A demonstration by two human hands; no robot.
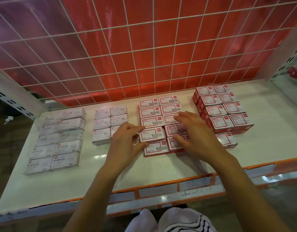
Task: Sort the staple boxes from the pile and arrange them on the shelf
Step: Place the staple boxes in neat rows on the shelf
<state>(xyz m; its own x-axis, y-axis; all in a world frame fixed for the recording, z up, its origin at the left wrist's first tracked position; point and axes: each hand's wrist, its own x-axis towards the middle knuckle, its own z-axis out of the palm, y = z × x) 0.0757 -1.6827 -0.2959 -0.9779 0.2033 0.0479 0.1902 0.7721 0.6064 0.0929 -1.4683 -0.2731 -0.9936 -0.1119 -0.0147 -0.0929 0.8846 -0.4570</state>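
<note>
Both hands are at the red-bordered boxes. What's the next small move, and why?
Probably ease the pinched box in the left hand rightward into line: its left edge juts past the red-bordered boxes behind it, while the right hand lies flat over the neighbouring column.

The forearms (94, 190) are bare, with no sleeve showing, and so are the left hand (126, 141) and right hand (193, 131). Lower down lies white cloth (146, 220), one fold marked with thin black wavy stripes (199, 221).

Head cam looks fwd and down, close over the shelf (161, 168)
</note>
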